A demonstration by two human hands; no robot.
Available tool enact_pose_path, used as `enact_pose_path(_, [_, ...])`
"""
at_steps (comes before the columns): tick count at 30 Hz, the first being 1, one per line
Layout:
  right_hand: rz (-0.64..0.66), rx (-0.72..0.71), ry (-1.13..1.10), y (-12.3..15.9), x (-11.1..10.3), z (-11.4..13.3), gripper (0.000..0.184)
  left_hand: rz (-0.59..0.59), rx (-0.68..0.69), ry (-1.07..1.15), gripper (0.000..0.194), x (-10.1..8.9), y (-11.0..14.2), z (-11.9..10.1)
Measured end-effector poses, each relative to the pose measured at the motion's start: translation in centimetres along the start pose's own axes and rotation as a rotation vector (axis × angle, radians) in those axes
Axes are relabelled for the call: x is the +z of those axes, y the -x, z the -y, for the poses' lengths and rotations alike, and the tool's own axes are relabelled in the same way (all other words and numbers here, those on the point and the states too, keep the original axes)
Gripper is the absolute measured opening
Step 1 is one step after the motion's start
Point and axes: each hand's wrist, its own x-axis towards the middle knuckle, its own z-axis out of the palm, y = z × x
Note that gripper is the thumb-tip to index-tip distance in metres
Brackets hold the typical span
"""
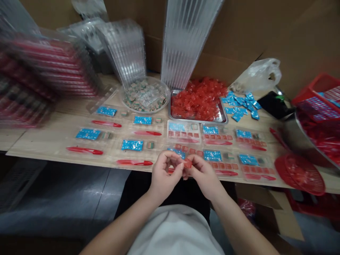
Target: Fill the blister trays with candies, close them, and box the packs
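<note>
Pinching a small red square packet [188, 163] just over the worktop's near edge, the left hand [164, 173] and right hand [203, 177] both close their grips on it. Beyond a dark tiled floor [66, 191], clear blister trays [183, 131] with blue sachets [88, 134] and red tapered sticks [85, 150] lie in rows across the pale wooden worktop [53, 141]. Farther off, a steel tray [198, 119] heaped with red packets sits below a cardboard wall [239, 32]. Blurred red-filled stacks [39, 78] at left are hard to make out; a steel bowl [300, 141] is cut off at right.
</note>
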Motion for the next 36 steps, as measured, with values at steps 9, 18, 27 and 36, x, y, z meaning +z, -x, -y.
enact_pose_path(9, [-0.084, -0.395, 0.487, -0.3, 0.1, 1.1, 0.022, -0.02, -0.224, 0.115, 0.021, -1.0, -1.7, -0.4])
enact_pose_path(18, [-0.031, -0.578, 0.993, -3.7, -0.9, 3.3, 0.014, 0.008, -0.028, -0.491, 0.021, -4.4, -1.3, 0.8])
enact_pose_path(27, [0.07, -0.69, 1.571, -7.8, 1.9, 2.8, 0.012, 0.166, 0.367, -1.194, 0.017, -5.2, -2.2, 1.5])
enact_pose_path(36, [-0.311, -0.759, 1.425, -0.5, -5.5, 3.7, 0.036, 0.166, 0.718, -1.332, 0.005, -4.6, -4.0, 0.8])
